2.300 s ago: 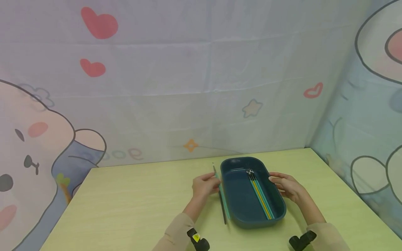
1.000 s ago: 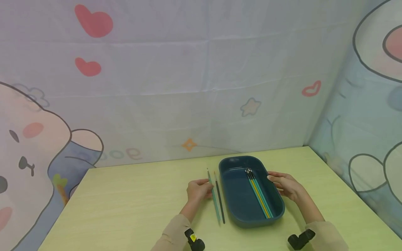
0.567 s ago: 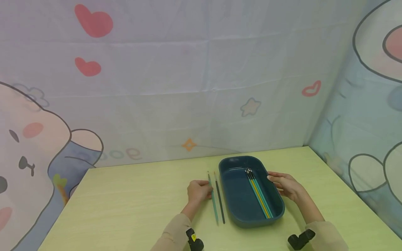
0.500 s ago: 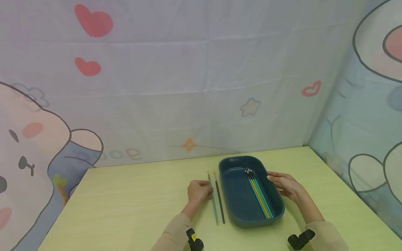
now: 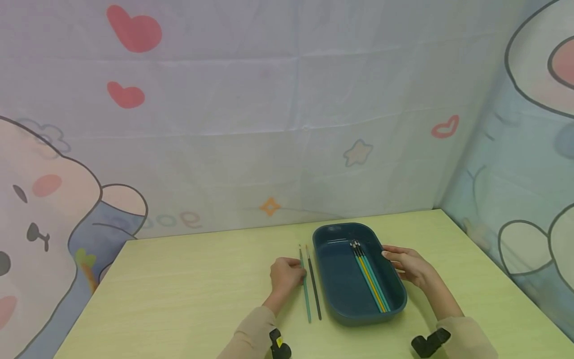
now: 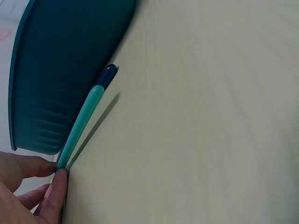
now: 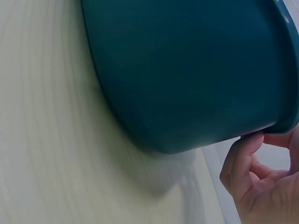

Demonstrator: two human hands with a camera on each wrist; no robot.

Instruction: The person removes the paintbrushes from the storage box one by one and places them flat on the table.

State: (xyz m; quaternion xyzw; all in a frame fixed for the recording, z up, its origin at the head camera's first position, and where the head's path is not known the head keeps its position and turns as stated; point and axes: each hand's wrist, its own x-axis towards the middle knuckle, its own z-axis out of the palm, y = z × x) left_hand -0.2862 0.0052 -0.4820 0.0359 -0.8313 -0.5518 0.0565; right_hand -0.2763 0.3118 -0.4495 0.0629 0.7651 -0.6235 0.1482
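Note:
My left hand (image 5: pixel 285 275) pinches a slim green paintbrush (image 5: pixel 307 300) between thumb and fingers, left of the tray. In the left wrist view the handle's dark blue end (image 6: pixel 110 76) hangs over its shadow on the table. A dark paintbrush (image 5: pixel 315 291) lies between that brush and a deep blue-green tray (image 5: pixel 334 294). Several green and yellow paintbrushes (image 5: pixel 371 281) lie side by side in the tray's right half, pale tips away from me. My right hand (image 5: pixel 412 267) grips the tray's right rim, thumb on top and fingers curled beneath it against the outer wall (image 7: pixel 187 74).
The pale yellow-green table (image 5: pixel 188 284) stretches to the left of my left hand. A printed cloth (image 5: pixel 233 124) hangs behind it and another cloth panel (image 5: pixel 529 199) closes off the right side. Each sleeve carries a black wrist camera (image 5: pixel 430 343).
My left hand drew the green brush leftward, away from the tray and the dark brush, then shifted it slightly back to the right. My right hand stays on the rim.

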